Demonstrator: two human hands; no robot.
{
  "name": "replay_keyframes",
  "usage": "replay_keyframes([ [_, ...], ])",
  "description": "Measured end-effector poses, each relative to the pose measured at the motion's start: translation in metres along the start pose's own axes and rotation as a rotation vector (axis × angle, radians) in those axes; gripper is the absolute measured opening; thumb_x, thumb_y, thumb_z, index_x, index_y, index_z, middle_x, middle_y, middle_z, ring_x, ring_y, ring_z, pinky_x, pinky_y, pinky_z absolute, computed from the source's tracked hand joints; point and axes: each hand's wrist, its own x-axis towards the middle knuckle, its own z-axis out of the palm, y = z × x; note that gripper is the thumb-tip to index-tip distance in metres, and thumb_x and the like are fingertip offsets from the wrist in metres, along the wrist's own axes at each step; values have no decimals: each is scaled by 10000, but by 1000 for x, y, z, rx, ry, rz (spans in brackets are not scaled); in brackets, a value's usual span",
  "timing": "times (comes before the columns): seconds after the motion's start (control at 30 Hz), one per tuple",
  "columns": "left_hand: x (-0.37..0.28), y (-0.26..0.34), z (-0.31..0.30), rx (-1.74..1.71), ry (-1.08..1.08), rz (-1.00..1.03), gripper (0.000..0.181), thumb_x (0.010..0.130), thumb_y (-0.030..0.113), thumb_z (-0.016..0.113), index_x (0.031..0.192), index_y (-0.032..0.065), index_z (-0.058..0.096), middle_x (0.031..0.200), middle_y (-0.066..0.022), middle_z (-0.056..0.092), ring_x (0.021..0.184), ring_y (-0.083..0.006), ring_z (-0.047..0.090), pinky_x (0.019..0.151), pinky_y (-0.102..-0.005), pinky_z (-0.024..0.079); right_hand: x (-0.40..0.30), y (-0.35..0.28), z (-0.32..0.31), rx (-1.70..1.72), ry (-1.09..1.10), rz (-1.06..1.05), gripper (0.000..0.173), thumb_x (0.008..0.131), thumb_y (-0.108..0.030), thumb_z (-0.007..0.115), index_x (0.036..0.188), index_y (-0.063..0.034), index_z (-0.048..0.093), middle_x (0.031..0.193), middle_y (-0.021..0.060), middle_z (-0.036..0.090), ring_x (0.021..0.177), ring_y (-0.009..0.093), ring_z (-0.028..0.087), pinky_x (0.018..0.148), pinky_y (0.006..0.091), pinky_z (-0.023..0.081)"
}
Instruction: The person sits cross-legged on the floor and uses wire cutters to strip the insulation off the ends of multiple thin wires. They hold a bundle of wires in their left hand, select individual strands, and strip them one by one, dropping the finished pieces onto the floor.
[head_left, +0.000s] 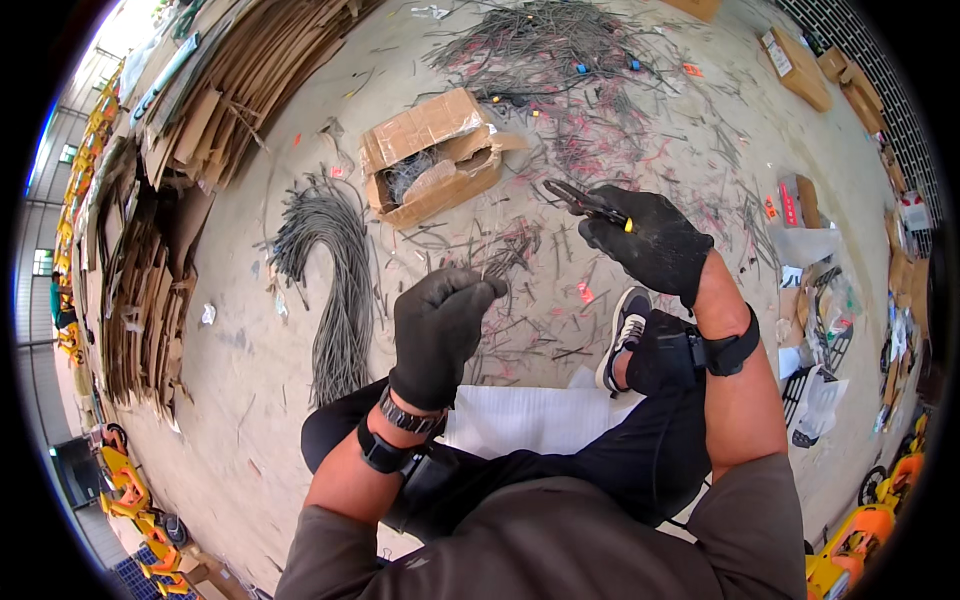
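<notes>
My right hand, in a black glove, grips a pair of pliers with dark jaws and a touch of yellow at the handle. The jaws point up and left, away from me. My left hand, gloved too, is closed with thumb and forefinger pinched together; a thin pale strand seems to show at the fingertips, its far end unclear. Left of that hand lies a long bundle of grey cables, bent over at its far end. Cut cable pieces litter the floor beyond both hands.
An open cardboard box with tangled clear material inside stands ahead. Farther off is a large heap of cable scraps. Flattened cardboard is stacked at left. A white foam sheet lies between my legs. Packaging litter is on the right.
</notes>
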Motion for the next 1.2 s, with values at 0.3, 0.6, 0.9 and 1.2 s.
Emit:
replay_keyframes([
  [0.3,3,-2,7,24,-111,95,142,877,87,646,948,-17,712,728,1,611,652,-46,522,583,-219,430,4,-33,36,638,-44,73,321,804,-208,793,1019,-5,667,791,25,665,690,62,593,623,243,496],
  [0.6,1,-8,8,-9,-209,-23,180,928,141,616,991,-11,689,608,27,544,456,-23,403,413,-179,291,9,-34,24,948,31,9,244,847,-87,691,1045,48,644,834,94,662,697,142,633,646,289,549],
  [0.9,3,-16,5,-79,-245,-57,192,922,117,604,968,-59,667,598,24,535,433,-32,394,403,-180,280,15,-18,11,898,137,-11,219,877,-112,672,1054,15,653,853,74,662,712,153,636,651,302,546],
  [1.2,12,-17,-4,26,-37,116,253,937,200,585,957,-41,658,578,32,479,429,-39,383,398,-194,275,27,38,-24,844,497,-34,360,970,-187,587,1283,-18,532,1084,120,643,955,206,649,868,348,542],
])
